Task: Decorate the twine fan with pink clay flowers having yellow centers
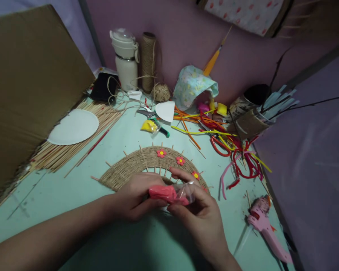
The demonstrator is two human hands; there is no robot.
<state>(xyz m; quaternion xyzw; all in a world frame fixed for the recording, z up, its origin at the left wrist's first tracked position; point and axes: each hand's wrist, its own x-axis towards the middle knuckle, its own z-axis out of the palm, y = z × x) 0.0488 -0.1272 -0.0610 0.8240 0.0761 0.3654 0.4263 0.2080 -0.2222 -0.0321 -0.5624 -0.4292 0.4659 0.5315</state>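
Between my two hands is a clear plastic packet of coral-red modelling clay (162,192). My left hand (132,195) grips its left end, thumb below and fingers behind. The fingers and thumb of my right hand (202,212) close on the clear wrapper at the right end. Just behind my hands lies a woven twine fan (135,163) with thin stick ends poking past its curved edge. Small red flowers with yellow centres, such as one flower (161,153), sit along its right half. My hands hide part of the fan's inner edge.
A pink glue gun (267,229) lies at right. Farther back are red-handled scissors (220,146), pipe cleaners, a yellow clay packet (149,126), a twine ball (161,92) and a white bottle (126,67). Thin sticks, a paper plate (75,127) and a cardboard sheet (34,82) occupy the left.
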